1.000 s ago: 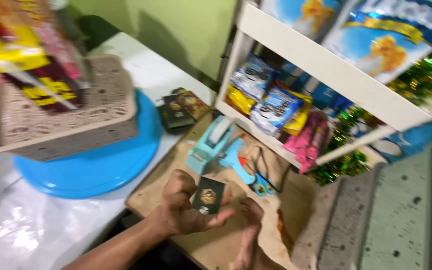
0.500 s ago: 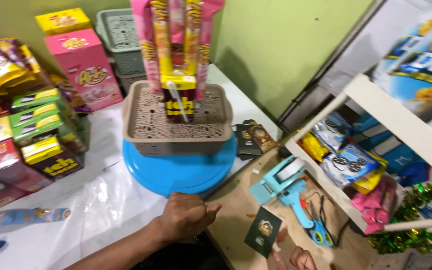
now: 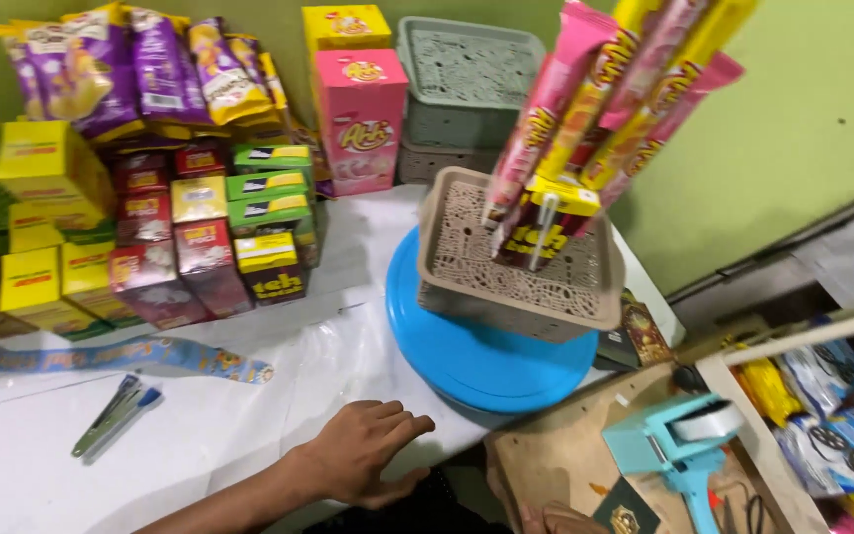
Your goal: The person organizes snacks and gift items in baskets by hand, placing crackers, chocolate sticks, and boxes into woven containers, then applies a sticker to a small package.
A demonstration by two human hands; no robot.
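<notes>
My left hand [image 3: 360, 453] rests palm down at the front edge of the white-covered table [image 3: 249, 415], fingers slightly apart and holding nothing. Just right of it lies a round blue tray [image 3: 467, 366] carrying a beige perforated basket [image 3: 457, 247]. Only the fingertips of my right hand [image 3: 551, 518] show at the bottom edge, over a brown board [image 3: 555, 460]. A small dark packet with a gold emblem [image 3: 627, 516] lies beside those fingers; whether they grip it is hidden.
A teal tape dispenser [image 3: 679, 445] sits on the board. Pink and yellow snack strips [image 3: 595, 109] hang over the basket. Stacked boxes [image 3: 200, 227] and snack bags [image 3: 150, 69] fill the back left. A stapler [image 3: 116, 415] lies front left. A white shelf [image 3: 773, 435] stands at the right.
The view has swung left, off the shelf and onto the table. My left hand let go of the dark packet and came to rest on the table edge.
</notes>
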